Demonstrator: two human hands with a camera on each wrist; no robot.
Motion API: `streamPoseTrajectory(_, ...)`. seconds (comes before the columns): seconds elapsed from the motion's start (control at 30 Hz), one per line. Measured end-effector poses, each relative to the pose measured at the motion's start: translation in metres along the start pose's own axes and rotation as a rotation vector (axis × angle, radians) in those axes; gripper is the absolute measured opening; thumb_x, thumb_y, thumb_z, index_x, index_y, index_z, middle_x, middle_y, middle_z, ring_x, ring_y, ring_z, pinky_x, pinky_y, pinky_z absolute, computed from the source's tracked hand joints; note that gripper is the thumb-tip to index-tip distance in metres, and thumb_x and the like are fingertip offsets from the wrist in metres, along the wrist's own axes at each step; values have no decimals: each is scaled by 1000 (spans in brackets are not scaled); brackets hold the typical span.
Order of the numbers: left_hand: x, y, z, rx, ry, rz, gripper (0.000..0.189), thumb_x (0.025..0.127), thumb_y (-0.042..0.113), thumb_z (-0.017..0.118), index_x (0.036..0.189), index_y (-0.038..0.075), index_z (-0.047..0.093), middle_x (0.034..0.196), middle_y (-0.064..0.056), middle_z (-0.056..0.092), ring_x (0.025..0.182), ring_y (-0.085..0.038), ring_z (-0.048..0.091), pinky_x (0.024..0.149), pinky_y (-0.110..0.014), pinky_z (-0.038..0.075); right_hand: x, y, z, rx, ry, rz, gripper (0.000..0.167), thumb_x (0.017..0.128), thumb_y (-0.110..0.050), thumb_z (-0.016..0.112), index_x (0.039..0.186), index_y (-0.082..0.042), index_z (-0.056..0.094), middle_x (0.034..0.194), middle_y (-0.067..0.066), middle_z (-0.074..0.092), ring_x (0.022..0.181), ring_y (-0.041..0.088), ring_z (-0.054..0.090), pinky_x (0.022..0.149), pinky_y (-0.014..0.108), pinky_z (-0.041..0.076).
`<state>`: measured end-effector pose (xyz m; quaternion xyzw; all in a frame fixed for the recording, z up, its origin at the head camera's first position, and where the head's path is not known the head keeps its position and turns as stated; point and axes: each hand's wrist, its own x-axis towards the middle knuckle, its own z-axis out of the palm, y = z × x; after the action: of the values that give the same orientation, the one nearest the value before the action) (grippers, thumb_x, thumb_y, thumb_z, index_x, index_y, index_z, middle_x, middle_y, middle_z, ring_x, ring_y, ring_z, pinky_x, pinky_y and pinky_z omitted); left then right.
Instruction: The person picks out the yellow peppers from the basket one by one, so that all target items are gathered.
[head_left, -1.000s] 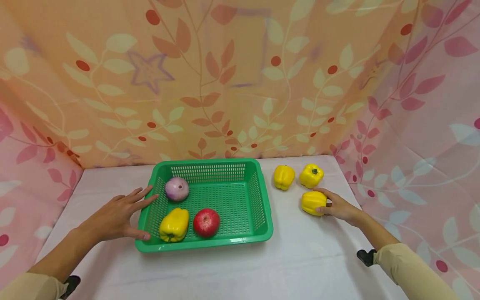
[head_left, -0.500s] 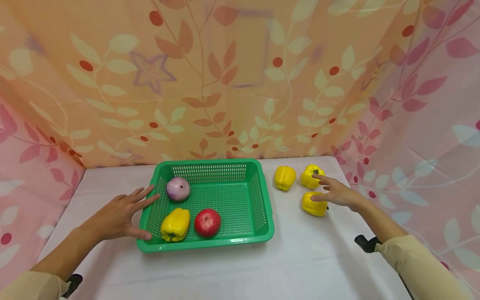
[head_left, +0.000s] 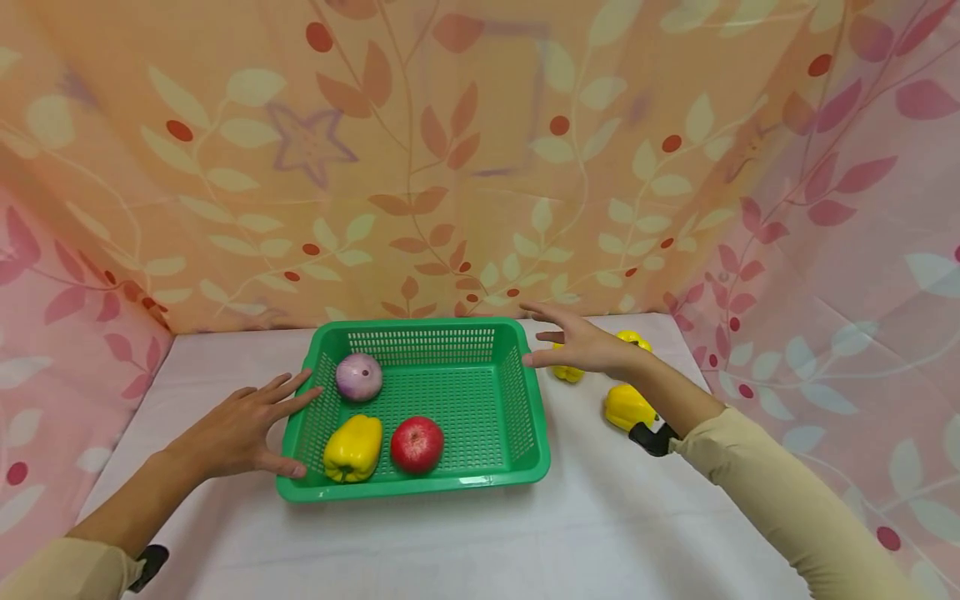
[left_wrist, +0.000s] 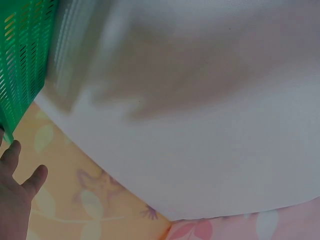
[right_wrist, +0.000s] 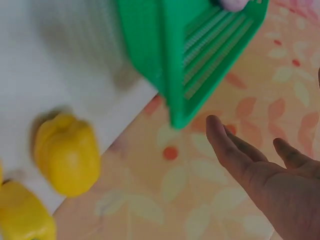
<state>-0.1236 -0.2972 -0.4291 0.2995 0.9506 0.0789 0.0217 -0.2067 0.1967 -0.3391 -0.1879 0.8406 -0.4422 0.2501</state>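
Observation:
My left hand (head_left: 236,429) rests at the left rim of a green plastic basket (head_left: 480,481), fingers spread over its edge. Inside lie a purple onion (head_left: 358,377), a yellow bell pepper (head_left: 352,452) and a red pomegranate (head_left: 417,445). Near the basket's back right corner hovers my right hand (head_left: 585,343), its fingers extended and nothing in them. It partly covers one yellow bell pepper (head_left: 568,374) on the table. The right wrist view shows that same hand (right_wrist: 280,185) beside the basket's end wall (right_wrist: 172,65).
Two more yellow bell peppers, a nearer one (head_left: 627,407) and a farther one (head_left: 634,338), lie to the right, partly hidden by my right forearm. White cloth (head_left: 465,550) covers the table. Flowered curtains (head_left: 465,167) hang behind it and on both sides.
My right hand has let go of the nearest loose pepper, risen, and moved left toward the basket without it. My left hand has stayed at the rim.

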Motion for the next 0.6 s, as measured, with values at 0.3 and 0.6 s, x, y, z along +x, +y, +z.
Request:
streamPoseTrajectory(0.3, 0, -1, 2, 10, 10, 8, 108, 66, 79, 70, 148, 13, 48, 156, -19, 37, 135, -49, 41, 95, -66, 43, 47, -33, 55, 86, -120, -62, 86, 89, -24, 76, 159, -26, 24, 163, 9, 20, 139, 36, 41, 104, 47, 47)
streamPoseTrajectory(0.6, 0, 0, 0, 3, 9, 2, 107, 66, 79, 71, 148, 12, 49, 155, -20, 38, 135, -49, 41, 95, -66, 44, 74, -50, 108, 30, -205, -49, 86, 87, -28, 77, 157, -27, 28, 164, 4, 23, 136, 36, 44, 100, 40, 50)
